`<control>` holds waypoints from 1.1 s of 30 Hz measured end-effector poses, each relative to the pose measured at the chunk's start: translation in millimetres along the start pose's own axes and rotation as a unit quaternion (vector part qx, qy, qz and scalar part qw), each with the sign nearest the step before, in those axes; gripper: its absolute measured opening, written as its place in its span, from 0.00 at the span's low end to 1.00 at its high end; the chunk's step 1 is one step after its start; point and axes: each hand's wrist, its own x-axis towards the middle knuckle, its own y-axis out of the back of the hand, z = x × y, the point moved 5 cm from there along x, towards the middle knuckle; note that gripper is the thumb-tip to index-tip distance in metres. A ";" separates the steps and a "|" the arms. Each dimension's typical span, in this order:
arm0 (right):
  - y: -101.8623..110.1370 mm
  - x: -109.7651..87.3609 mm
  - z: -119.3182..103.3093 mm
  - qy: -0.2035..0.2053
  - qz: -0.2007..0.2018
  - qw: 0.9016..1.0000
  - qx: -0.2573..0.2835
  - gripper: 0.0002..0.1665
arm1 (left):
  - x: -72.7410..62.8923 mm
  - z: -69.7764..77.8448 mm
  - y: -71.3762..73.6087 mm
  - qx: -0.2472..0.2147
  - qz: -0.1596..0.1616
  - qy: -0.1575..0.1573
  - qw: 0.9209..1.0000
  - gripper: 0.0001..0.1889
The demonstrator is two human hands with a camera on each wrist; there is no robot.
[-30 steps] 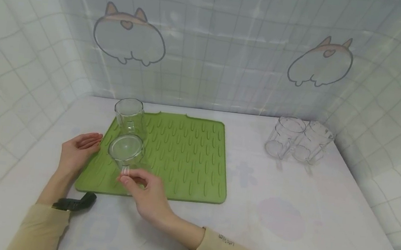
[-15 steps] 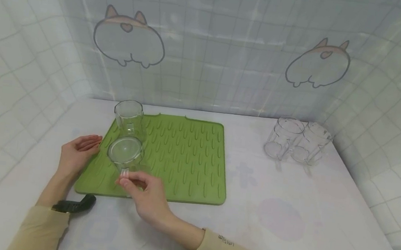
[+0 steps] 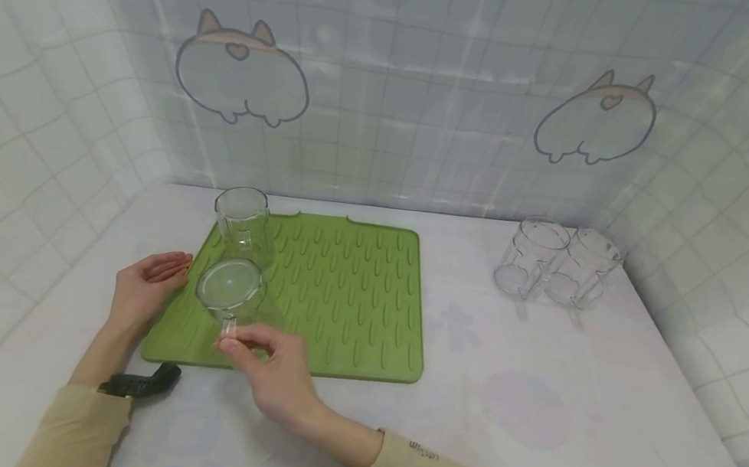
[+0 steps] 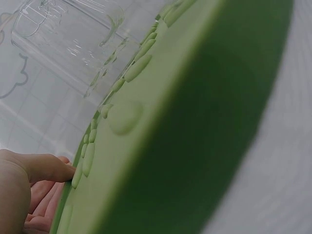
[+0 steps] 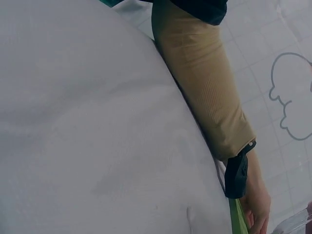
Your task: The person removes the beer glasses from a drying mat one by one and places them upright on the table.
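Observation:
In the head view my right hand (image 3: pixel 279 369) pinches the handle of a clear glass mug (image 3: pixel 231 286) over the left part of a green ribbed drying mat (image 3: pixel 353 300). The mug's upper end shows a paler disc, seemingly its base. Whether its lower end touches the mat, I cannot tell. Behind it stands a second glass mug (image 3: pixel 241 211), at the mat's back left. My left hand (image 3: pixel 147 285) lies at the mat's left edge. In the left wrist view, the left thumb (image 4: pixel 53 168) touches the edge of the mat (image 4: pixel 131 117), its fingers loosely bent alongside.
Two more clear glass mugs (image 3: pixel 531 259) stand side by side at the table's back right. White tiled-pattern sheeting (image 3: pixel 388 112) rises behind the table and on both sides. The white table (image 3: pixel 496 448) carries faint printed shapes.
My right hand and the mug in it have shifted slightly left and toward me. The left hand stays in place at the mat's edge.

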 end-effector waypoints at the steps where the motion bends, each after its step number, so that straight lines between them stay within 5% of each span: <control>1: -0.2 -0.7 -1.1 0.002 -0.001 1.000 -0.003 0.12 | 0.2 0.2 -0.1 -0.001 0.000 -0.001 1.000 0.26; 7: 2.7 -4.4 -7.3 -0.007 -0.003 1.000 0.003 0.13 | -0.8 0.0 -2.0 0.003 0.000 0.001 1.000 0.26; 17: 29.7 -14.5 -17.0 -0.034 0.015 0.999 0.009 0.12 | -1.9 -0.5 -6.3 0.093 0.006 0.026 0.995 0.27; 28: 63.6 -26.8 -18.3 -0.037 0.028 0.999 0.018 0.11 | -4.9 4.0 0.1 0.035 -0.008 -0.015 0.999 0.26; 33: 71.3 -31.4 -19.7 -0.032 0.028 0.999 0.017 0.12 | -4.3 2.3 -0.7 0.051 0.000 -0.012 0.999 0.25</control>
